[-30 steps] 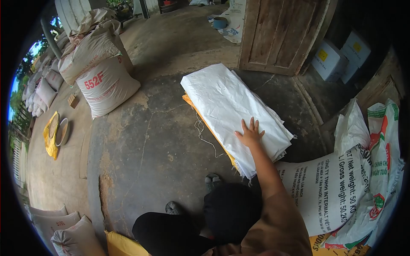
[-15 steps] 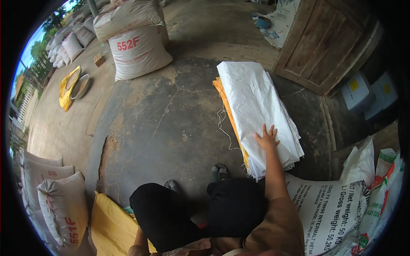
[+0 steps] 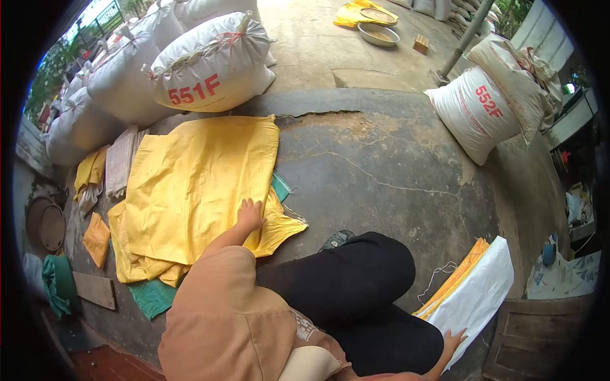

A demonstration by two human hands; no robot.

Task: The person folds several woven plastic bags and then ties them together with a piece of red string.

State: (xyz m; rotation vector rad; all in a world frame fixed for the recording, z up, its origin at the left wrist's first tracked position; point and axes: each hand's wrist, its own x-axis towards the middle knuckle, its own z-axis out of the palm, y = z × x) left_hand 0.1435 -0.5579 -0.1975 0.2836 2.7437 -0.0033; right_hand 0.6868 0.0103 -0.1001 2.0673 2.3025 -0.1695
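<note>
A large yellow woven sack (image 3: 197,184) lies spread on top of a loose pile, on the floor to the left. My left hand (image 3: 251,214) rests on its right part, fingers stretched out and slightly apart. At lower right is a folded stack of white woven sacks (image 3: 480,289) with yellow sacks (image 3: 459,274) along its near side. My right hand (image 3: 452,343) lies on the white stack's edge with its fingers spread. Green sacking (image 3: 154,297) shows from under the yellow pile. Neither hand grips anything that I can see.
A full white sack marked 551F (image 3: 206,70) stands beyond the yellow pile. Another, marked 552F (image 3: 476,111), stands at far right. A metal basin (image 3: 379,35) and a brick (image 3: 420,44) lie farther off. A wooden board (image 3: 94,290) is at left, a wooden door (image 3: 534,336) at lower right.
My view has swung left, bringing the yellow pile into full sight. My left hand, mostly hidden before, now lies on the yellow sack. The right hand stays on the white stack.
</note>
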